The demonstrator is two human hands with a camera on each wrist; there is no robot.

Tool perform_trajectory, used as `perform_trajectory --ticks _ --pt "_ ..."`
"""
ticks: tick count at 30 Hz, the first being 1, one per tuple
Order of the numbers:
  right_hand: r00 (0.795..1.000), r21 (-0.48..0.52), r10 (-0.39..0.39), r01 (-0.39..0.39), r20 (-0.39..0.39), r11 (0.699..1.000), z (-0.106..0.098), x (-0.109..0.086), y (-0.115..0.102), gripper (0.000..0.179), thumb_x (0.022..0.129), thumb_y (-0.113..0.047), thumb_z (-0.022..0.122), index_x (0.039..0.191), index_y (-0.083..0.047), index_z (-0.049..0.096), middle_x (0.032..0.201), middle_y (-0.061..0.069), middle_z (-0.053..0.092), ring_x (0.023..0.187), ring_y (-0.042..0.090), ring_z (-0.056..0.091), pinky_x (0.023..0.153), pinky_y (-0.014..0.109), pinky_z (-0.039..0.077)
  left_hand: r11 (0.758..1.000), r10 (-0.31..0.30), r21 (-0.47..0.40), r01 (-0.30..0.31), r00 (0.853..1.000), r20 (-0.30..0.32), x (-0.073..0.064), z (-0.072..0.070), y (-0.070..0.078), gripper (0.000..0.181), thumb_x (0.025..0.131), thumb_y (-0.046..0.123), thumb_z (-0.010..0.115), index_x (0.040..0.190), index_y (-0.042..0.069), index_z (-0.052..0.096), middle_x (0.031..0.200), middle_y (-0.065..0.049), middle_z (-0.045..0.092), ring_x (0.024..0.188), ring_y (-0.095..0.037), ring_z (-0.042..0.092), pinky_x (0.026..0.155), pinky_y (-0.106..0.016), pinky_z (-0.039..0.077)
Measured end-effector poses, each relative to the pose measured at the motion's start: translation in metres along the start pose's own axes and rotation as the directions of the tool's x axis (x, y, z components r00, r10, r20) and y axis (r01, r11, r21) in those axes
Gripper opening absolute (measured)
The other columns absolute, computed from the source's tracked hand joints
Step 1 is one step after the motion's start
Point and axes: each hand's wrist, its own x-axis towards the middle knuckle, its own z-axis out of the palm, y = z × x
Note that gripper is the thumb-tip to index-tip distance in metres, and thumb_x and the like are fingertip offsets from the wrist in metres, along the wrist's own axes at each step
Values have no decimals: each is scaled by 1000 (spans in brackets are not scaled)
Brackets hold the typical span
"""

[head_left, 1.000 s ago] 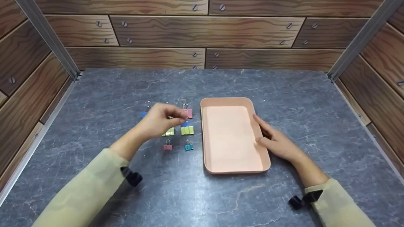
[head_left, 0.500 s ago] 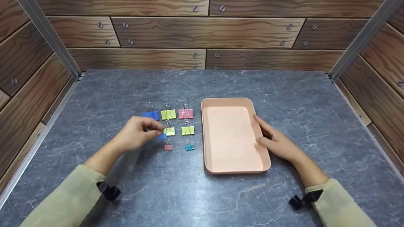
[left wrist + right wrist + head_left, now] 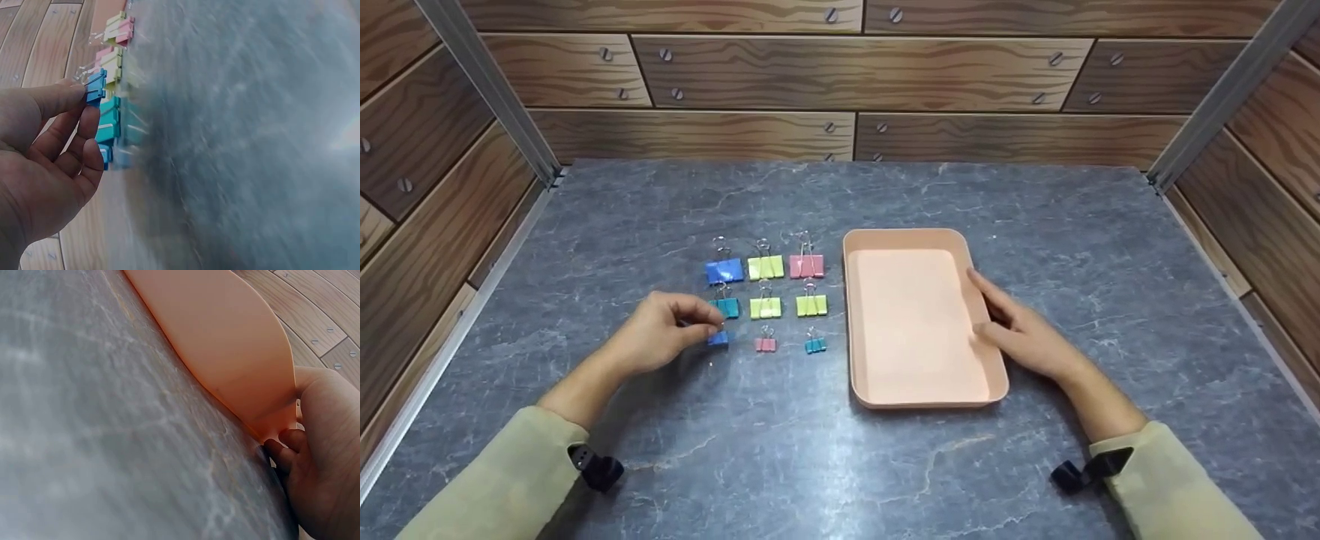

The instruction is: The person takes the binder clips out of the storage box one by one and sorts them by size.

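My left hand point(image 3: 660, 334) pinches a small blue binder clip point(image 3: 96, 87) between thumb and fingertips, at the near left corner of a grid of clips. Right behind it lies a teal binder clip point(image 3: 727, 308), partly covered by the fingers. Beside it in the near row lie a small pink clip point(image 3: 766, 345) and a small teal clip point(image 3: 815, 346). My right hand point(image 3: 1031, 341) holds the right side of a shallow peach tray point(image 3: 922, 322). In the right wrist view, the thumb lies at the tray's rim and the other fingers at its lower edge.
Two yellow-green clips point(image 3: 766, 307) continue the middle row. Behind them stand larger clips: blue point(image 3: 724, 271), yellow-green point(image 3: 766, 268) and pink point(image 3: 807, 266). The tray is just right of the grid. Wood-patterned walls point(image 3: 855, 71) enclose the grey marbled table point(image 3: 735, 465).
My left hand has moved left and toward me, from over the right of the clips to the near left corner, carrying the blue binder clip. My right hand has stayed at the tray.
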Motion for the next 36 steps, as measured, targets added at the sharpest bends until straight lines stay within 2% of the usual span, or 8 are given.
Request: perform_trajectory --ticks 8,18,28,36 --pt "1000 7 19 -19 12 1000 4 2 -1 76 106 -12 62 170 -21 22 174 12 20 156 32 27 113 9 27 1000 -16 -15 17 1000 16 -3 0 -11 11 96 -1 74 106 0 80 99 -9 78 86 -16 66 73 -22 55" --pt "1000 7 15 -15 8 1000 5 2 0 75 106 -12 62 170 -20 23 174 13 20 157 34 25 113 8 25 1000 25 -13 -25 999 23 -2 4 -10 11 95 -2 75 105 -1 80 98 -10 78 86 -14 65 75 -21 55" --pt "1000 -11 14 -14 -3 1000 3 -1 -1 75 106 -13 62 170 -21 24 174 14 21 157 34 26 113 8 25 1000 6 -1 -6 1000 22 -1 6 -10 12 95 -2 75 105 1 81 98 -8 78 88 -17 65 76 -23 54" --pt "1000 18 2 -2 -5 1000 3 -6 -2 76 106 -10 62 170 -19 23 174 14 21 156 34 27 114 10 27 999 8 -45 -6 999 42 -1 4 -10 17 95 -1 75 112 -2 79 105 -12 78 93 -17 68 80 -22 56"
